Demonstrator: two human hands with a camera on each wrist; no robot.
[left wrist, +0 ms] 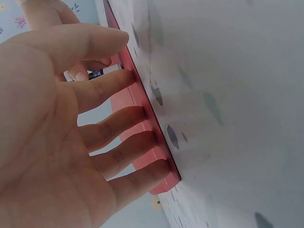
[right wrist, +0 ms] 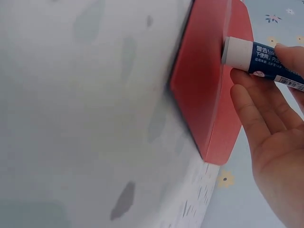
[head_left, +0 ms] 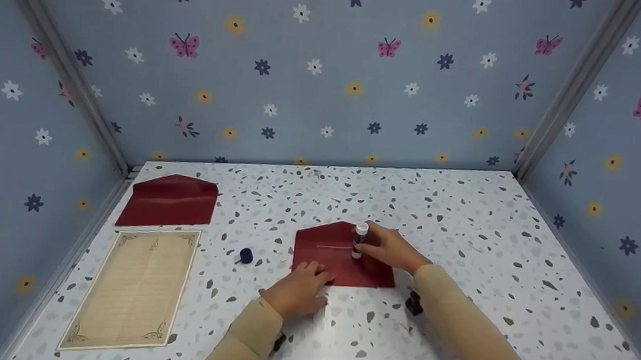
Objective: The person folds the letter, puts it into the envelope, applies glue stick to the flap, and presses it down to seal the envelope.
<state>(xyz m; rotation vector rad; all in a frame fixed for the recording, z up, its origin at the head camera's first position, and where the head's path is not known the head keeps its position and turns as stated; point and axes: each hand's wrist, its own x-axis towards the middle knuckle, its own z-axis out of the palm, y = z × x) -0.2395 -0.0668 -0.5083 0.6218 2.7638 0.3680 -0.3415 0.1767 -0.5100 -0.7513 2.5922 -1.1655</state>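
Observation:
A red envelope lies on the speckled table with its pointed flap unfolded toward the back wall. My right hand pinches a glue stick with a dark blue label and white ends, held upright with its lower end against the envelope. In the right wrist view, thumb and fingers close around its label. My left hand presses fingertips on the envelope's near left edge; in the left wrist view its fingers are spread and nearly straight along that edge.
A dark blue cap lies left of the envelope. Farther left are a second red envelope with its flap up and a cream sheet of lined paper with an ornate border. Flower-patterned walls enclose the table at the back and sides.

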